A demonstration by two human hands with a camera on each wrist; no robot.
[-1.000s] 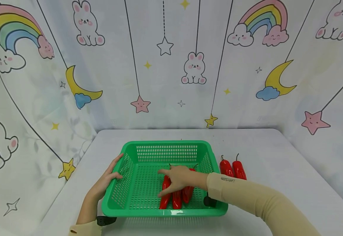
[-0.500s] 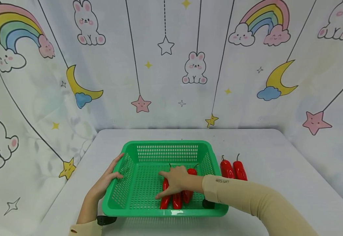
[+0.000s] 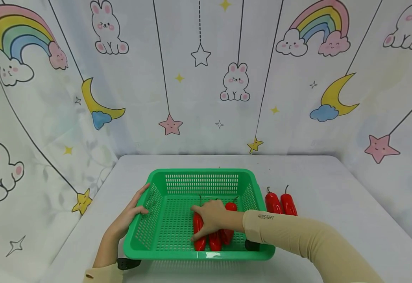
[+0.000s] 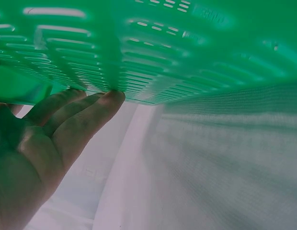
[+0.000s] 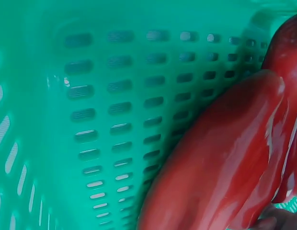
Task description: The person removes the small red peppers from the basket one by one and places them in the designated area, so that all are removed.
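Near edge: green plastic basket point(image 3: 181, 255), perforated, on white tabletop point(image 3: 308, 169). L hand point(image 3: 126, 220) at basket's L wall: thumb over rim, other fingers fairly straight along outer face (L wrist cam), so holding the wall. Inside, R of ctr, 3 red chili peppers visible, side by side: L-most pepper point(image 3: 198, 225), mid pepper point(image 3: 215, 242), R pepper point(image 3: 228, 236). R hand point(image 3: 211, 216) over them, forearm in from R. Key relation: L-most pepper lies directly under R thumb + index, long axis near–far, approx. square to forearm, stem at far end; R hand is on it, L hand well apart. R thumb/index spread wide, both across pepper; remaining fingers hidden, can't tell if they grip. Vs. 0.5 s ago: L-most pepper's stem end slightly further L, near end slightly R, so axis straighter near–far; L hand unchanged. Beyond, R of basket: 2 more peppers, inner pepper point(image 3: 273, 202) + outer pepper point(image 3: 289, 203), near ends behind beige sleeve point(image 3: 290, 230). Far: cartoon-print curtain point(image 3: 135, 98).
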